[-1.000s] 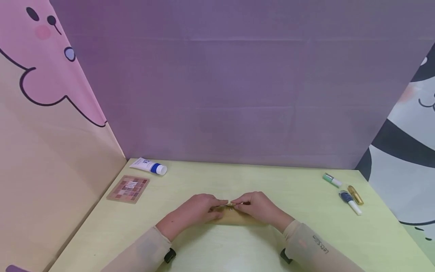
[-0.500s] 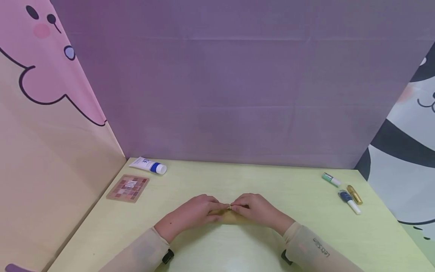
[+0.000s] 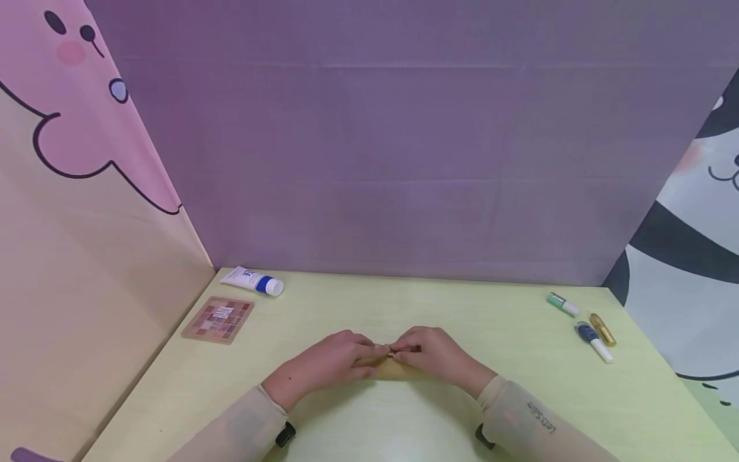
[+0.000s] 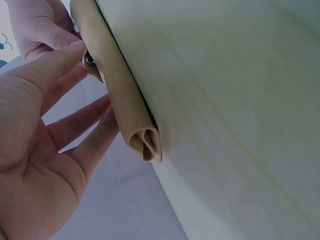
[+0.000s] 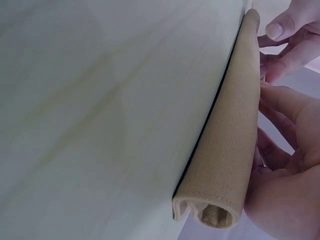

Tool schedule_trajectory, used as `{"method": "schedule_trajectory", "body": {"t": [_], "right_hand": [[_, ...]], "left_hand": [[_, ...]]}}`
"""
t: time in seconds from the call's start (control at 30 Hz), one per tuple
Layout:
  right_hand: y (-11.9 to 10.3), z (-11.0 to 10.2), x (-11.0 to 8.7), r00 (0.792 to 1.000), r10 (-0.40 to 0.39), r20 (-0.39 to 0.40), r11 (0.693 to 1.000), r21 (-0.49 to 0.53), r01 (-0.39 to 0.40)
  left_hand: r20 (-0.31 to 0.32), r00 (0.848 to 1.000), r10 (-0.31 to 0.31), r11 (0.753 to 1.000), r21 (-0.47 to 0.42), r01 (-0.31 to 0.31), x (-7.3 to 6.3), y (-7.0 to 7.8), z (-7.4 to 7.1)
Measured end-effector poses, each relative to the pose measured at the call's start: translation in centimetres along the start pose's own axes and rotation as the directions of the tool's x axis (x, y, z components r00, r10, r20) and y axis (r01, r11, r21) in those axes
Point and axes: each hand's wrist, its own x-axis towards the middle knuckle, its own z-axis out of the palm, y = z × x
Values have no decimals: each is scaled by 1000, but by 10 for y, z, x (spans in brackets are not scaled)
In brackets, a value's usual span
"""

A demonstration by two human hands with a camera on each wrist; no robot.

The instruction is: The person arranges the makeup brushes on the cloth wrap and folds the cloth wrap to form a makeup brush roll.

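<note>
A tan cloth pouch [image 3: 398, 370], rolled into a tube, lies on the table in front of me. In the left wrist view, a small tab with a dark round snap [image 4: 90, 61] shows at the middle of the roll [image 4: 122, 90]. My left hand [image 3: 329, 364] holds the roll from its left half, with a fingertip at the tab. My right hand [image 3: 441, 356] pinches at the same tab from the right. The fingertips of both hands meet there and hide most of it. The right wrist view shows the roll's hollow end [image 5: 216, 216].
A white and blue tube [image 3: 252, 281] and an eyeshadow palette [image 3: 219, 319] lie at the table's back left. On the right are a green bottle with a white cap [image 3: 562, 305], a gold tube [image 3: 603, 329] and a dark blue nail polish bottle [image 3: 593, 341]. A purple backdrop stands behind.
The tab stood raised and visible between my hands a second ago; now it is lower and mostly covered by fingertips. My left fingertips have moved slightly right, closer to the right hand.
</note>
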Motion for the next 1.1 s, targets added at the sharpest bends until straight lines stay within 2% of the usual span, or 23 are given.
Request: {"method": "schedule_trajectory", "body": {"t": [0.1,0.23,0.33,0.4,0.57,0.73,0.9,1.1], "right_hand": [[-1,0,0,1000,9,-1,1000,13,-9],[-3,-1,-2,998,-61,15,994,-93,62],[-4,-2,-4,988,-150,24,970,-189,152],[-4,-2,-5,982,-186,18,958,-219,185],[-2,-3,-7,976,-216,12,937,-280,211],[-3,-4,-11,955,-293,39,881,-378,286],[-5,-5,-12,943,-326,65,846,-425,322],[-5,-8,-12,941,-326,89,836,-437,332]], "left_hand": [[3,1000,6,1000,29,-6,0,1,0],[10,1000,6,998,65,-6,2,3,0],[13,1000,0,996,89,-1,2,4,1],[10,1000,-2,995,99,1,2,5,1],[-7,1000,0,993,120,0,4,6,2],[-21,1000,-3,992,129,5,4,7,3],[-21,1000,8,991,130,-5,2,8,1],[15,1000,3,991,132,-5,2,8,0]]}}
